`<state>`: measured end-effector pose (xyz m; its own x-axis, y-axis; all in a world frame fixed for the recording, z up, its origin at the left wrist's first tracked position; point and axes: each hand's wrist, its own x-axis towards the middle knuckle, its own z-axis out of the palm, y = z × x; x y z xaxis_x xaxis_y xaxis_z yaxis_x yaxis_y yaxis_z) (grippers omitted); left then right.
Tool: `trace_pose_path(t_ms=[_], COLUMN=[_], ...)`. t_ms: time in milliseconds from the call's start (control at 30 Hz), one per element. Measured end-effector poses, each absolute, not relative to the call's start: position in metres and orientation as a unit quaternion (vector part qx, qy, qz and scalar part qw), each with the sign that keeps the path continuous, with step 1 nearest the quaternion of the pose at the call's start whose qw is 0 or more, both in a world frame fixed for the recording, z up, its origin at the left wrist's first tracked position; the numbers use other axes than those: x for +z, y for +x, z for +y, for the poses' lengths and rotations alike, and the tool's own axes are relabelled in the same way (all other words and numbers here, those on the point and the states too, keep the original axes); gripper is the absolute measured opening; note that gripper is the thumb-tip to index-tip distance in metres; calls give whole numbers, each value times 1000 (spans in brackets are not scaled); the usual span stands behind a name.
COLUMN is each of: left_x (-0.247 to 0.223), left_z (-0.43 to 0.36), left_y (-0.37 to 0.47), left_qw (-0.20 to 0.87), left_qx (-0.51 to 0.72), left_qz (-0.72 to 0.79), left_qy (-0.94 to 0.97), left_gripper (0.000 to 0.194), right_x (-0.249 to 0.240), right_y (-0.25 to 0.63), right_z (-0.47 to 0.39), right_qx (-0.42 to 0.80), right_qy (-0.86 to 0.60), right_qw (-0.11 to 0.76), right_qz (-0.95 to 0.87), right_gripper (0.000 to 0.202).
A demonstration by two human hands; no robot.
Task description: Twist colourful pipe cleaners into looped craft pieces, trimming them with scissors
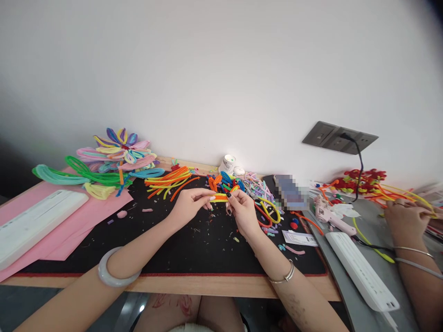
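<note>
A short bundle of orange and yellow pipe cleaners [219, 198] is held level between my two hands over the black mat [166, 249]. My left hand [194, 203] pinches its left end between thumb and fingers. At the other end, my right hand [241, 208] is closed on the bundle, with a bent orange and yellow tip rising above the fingers. Behind the hands lie blue and orange pipe cleaner loops [226, 180]. Loose orange and yellow pipe cleaners [173, 180] lie left of them, and cut pastel pieces [258, 190] are heaped to the right.
Pipe cleaner flowers [121, 150] and a white box [41, 226] on pink sheets [72, 230] fill the left. A phone [290, 191], glue gun [332, 216] and white power strip [362, 269] lie right. Another person's hand [406, 221] works at far right.
</note>
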<state>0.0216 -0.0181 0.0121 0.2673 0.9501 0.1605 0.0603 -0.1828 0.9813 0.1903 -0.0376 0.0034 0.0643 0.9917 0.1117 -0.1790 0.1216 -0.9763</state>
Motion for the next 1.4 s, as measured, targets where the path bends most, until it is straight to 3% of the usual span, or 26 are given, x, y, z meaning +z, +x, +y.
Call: trace_pose_path(t_ms=[633,900,1067,1267,1400], left_x=[15,14,14,17,14], left_z=[-14,-15,-17,-22,-23], left_y=[17,17,18,21,23], left_qw=[558,587,546,434,474], left_qx=[378,403,399,328,263], left_qz=[373,346,356,333,318], left_qy=[637,611,645,770,778], left_gripper=[25,32,33,25,26], right_x=[17,21,19,18,17], right_y=[199,202,203,200,196], right_z=[-37,-36,-34,-39,-43], right_qx=[408,442,458,435,422], right_qy=[-452,-432,-427,-438,-449], right_qw=[558,557,560,481,438], right_qz=[-563,-554,-542,-622,-654], right_gripper=[18,17,18,15,12])
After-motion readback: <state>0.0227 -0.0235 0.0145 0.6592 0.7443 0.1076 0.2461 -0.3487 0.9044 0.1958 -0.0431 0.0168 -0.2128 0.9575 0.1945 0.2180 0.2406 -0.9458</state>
